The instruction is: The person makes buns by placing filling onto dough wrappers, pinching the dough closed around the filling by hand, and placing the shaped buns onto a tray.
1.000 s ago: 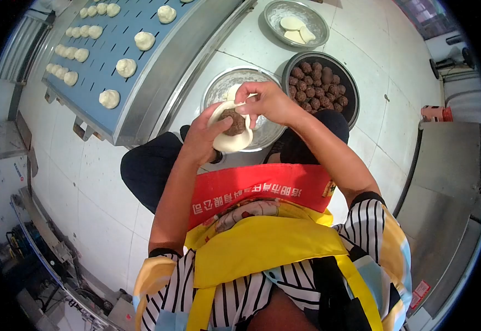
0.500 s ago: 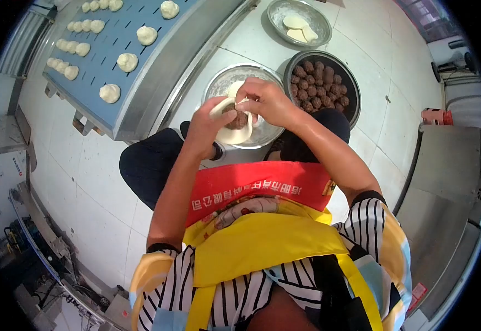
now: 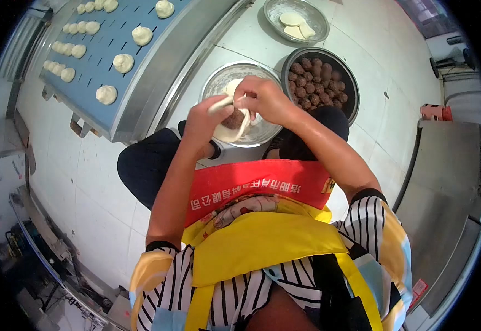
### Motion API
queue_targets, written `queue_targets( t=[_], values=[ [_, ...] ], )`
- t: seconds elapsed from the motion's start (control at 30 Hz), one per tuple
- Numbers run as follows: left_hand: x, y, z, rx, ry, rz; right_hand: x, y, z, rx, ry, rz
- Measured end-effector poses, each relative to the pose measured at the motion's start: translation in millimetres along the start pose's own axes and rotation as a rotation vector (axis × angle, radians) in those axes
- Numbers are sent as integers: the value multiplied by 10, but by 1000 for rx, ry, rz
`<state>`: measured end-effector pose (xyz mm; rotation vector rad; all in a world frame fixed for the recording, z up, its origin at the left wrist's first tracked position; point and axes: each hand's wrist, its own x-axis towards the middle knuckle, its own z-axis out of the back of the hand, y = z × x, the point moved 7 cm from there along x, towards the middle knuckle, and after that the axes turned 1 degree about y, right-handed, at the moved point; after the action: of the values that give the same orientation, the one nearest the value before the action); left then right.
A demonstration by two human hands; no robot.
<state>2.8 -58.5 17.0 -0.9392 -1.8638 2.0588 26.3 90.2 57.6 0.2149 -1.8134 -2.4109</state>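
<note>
A dough wrapper (image 3: 231, 134) with a dark brown ball of filling (image 3: 232, 119) in it is held over a floured metal bowl (image 3: 270, 134). My left hand (image 3: 203, 122) cups the wrapper from the left, its thumb by the filling. At the upper rim, the fingers of my right hand (image 3: 258, 99) pinch the dough edge. The wrapper is partly gathered at the top and still open toward me, so the filling shows. More pale dough (image 3: 232, 86) lies in the bowl behind my hands.
A dark round pan (image 3: 352, 83) of several filling balls stands right of the bowl. Beyond it, another metal bowl (image 3: 324, 34) holds flat dough rounds (image 3: 292, 20). At the upper left, a blue slotted conveyor (image 3: 100, 60) carries several shaped buns (image 3: 123, 63).
The dough's upper edge has been drawn up and folded between my hands, and the wrapper has tilted. My right hand keeps its pinch near the same spot.
</note>
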Motion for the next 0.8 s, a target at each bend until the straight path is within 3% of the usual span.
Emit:
queue_targets(
  t=[0.07,0.17,0.2,0.43,0.53,0.63,0.73,0.8],
  values=[
    [6,66,6,-378,-103,-38,-25,-62,113,168,-206,-136],
    [25,361,-154,-660,-156,-160,-47,-214,18,299,-202,-211],
    [-5,418,-143,-658,-219,-112,-59,-256,-38,329,-162,-230],
    [-70,328,-179,-622,46,31,-64,-88,-67,201,26,-8],
    [-141,246,-196,-542,66,146,-81,-60,-76,113,34,-65],
    [-76,241,-109,-415,-153,20,-118,-108,-95,112,-45,-159],
    [-45,324,-97,-316,-149,-10,-91,-239,-164,154,9,-233],
    [-70,338,-109,-209,-139,14,-122,-234,-198,131,20,-167]
  ],
)
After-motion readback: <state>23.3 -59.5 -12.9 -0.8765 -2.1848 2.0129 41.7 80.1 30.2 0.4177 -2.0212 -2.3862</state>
